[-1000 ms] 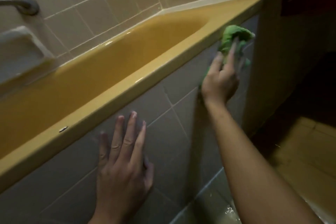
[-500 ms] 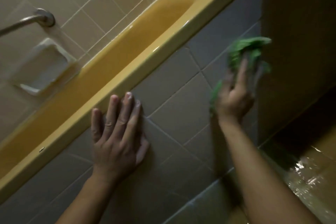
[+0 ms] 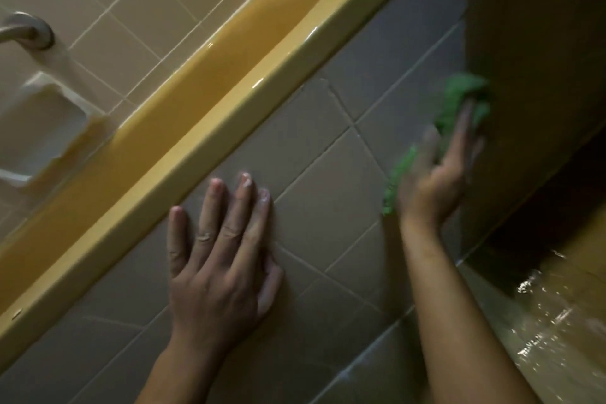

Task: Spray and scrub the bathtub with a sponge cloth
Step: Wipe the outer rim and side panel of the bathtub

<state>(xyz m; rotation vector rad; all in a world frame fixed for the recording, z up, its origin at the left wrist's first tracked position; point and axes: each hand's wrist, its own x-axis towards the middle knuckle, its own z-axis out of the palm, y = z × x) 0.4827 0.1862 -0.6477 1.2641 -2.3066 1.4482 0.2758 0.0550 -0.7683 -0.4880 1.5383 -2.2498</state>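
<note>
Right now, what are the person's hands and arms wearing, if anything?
No gloves, rings or watch show on the left hand or the motion-blurred right hand. Both forearms are bare, with no sleeve in view. The left hand's nails look short and unpainted.

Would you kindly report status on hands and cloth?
Left hand flat on tiled tub front. Right hand presses green cloth there. Dark wall borders cloth.

Bare tiled panel [image 3: 328, 207] between left hand [image 3: 219, 272] and right hand [image 3: 429, 187]; dark wall [image 3: 531, 75] apparently against cloth [image 3: 462, 92].
</note>
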